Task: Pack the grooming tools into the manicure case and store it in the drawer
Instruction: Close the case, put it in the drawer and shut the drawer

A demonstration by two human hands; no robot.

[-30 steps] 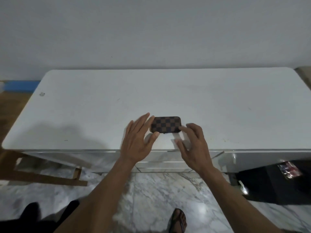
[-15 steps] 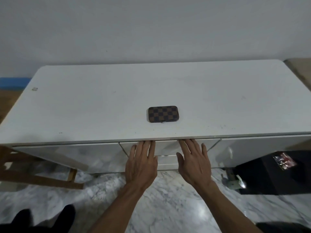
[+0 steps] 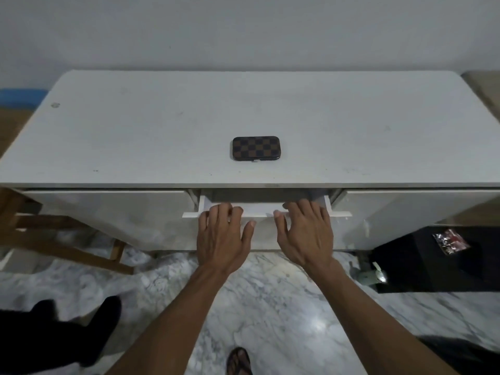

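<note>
Case: manicure case (image 3: 256,148) lies flat and closed on the white cabinet top (image 3: 135,136), near the front edge, roughly centred above the drawer. Nothing is touching it. No loose grooming tools show on the top, so I judge the packing step finished.

Drawer: middle drawer (image 3: 339,213) stands out a little from the cabinet front; only a narrow strip of its pale floor shows, under a dark gap below the top. I cannot see whether anything is inside.

Left hand: left hand (image 3: 221,235) has its fingers curled over the drawer's front rim, thumb spread out to the side. It holds the rim and nothing else.

Right hand: right hand (image 3: 307,234) mirrors it, fingers hooked over the rim further along, thumb splayed toward the left hand.

Step in hand: I read this as opening the drawer with both hands.

Progress: by my estimate past halfway. Case shut, drawer started.

Left to do: draw the drawer out far enough to take the case, lift the case off the top, lay it inside, push the drawer closed.

Risk: the gap looks too narrow for the case as it stands.

Surroundings: marble floor (image 3: 270,307) below; a sandalled foot (image 3: 239,361) at the bottom edge.
</note>
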